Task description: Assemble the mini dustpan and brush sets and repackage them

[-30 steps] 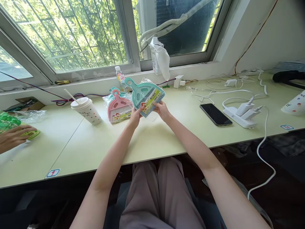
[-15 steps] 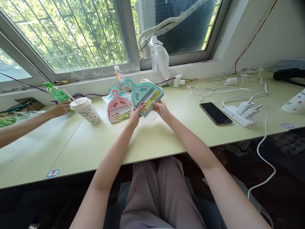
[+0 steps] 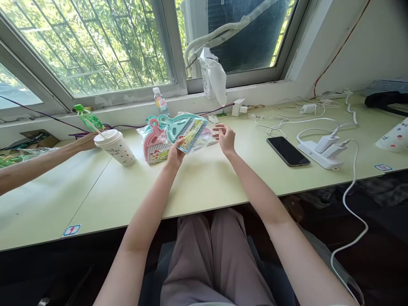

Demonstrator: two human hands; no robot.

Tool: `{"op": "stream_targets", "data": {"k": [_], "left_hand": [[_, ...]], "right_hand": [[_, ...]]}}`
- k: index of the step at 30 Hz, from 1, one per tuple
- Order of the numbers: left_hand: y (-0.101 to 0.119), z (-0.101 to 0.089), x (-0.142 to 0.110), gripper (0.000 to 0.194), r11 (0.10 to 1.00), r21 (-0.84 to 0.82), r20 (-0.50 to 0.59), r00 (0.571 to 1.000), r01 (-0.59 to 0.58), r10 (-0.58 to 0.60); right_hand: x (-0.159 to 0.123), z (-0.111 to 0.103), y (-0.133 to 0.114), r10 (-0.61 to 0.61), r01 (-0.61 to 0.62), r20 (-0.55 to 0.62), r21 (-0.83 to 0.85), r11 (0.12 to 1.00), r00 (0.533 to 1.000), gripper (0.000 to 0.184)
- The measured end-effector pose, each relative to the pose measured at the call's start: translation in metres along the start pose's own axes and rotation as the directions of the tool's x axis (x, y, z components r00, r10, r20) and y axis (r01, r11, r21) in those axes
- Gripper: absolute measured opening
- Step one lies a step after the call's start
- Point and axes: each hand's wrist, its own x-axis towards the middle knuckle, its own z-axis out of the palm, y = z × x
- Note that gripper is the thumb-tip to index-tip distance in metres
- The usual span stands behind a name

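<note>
My left hand [image 3: 176,154] is closed on the lower edge of a teal mini dustpan-and-brush set [image 3: 182,126], wrapped in clear plastic with a printed label. The set is tilted, its handle pointing up and left. Apart from it, my right hand [image 3: 226,138] hangs just to the right, fingers spread and slightly curled, holding nothing. A pink dustpan-and-brush set [image 3: 155,142] lies on the desk left of the teal one, with more teal handles showing behind it. Something pink in plastic [image 3: 208,137] is partly hidden behind the held set.
At left, another person's hand [image 3: 91,140] is at a green-capped bottle [image 3: 87,117], beside a lidded paper cup [image 3: 116,148] with a straw. A small bottle [image 3: 161,102] stands behind the sets. To the right lie a phone [image 3: 287,151], a power strip [image 3: 318,154] and cables.
My right hand has let go of the teal set and moved right. My left hand has shifted the set left and lower. The other person's green bottle has moved right.
</note>
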Motion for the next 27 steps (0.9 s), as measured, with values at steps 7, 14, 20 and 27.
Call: {"op": "stream_targets", "data": {"k": [7,14,20,27], "left_hand": [[0.013,-0.007,-0.003,0.030,0.998,-0.047,0.095,0.994,0.051,-0.046],[0.009,-0.010,-0.003,0.034,0.992,0.042,0.118,0.985,0.121,-0.125],[0.007,-0.013,0.002,0.031,0.984,0.074,0.088,0.981,0.165,-0.171],[0.005,-0.010,-0.002,0.025,0.960,0.158,0.196,0.946,0.230,-0.259]], "right_hand": [[0.004,-0.013,-0.001,-0.305,0.337,0.173,-0.209,0.918,0.937,0.050],[0.006,-0.019,-0.008,-0.336,0.356,0.131,-0.182,0.917,0.933,0.012],[0.008,-0.017,-0.006,-0.333,0.343,0.101,-0.118,0.932,0.938,0.014],[-0.001,-0.012,-0.010,-0.372,0.369,0.019,-0.169,0.914,0.928,0.016]]}}
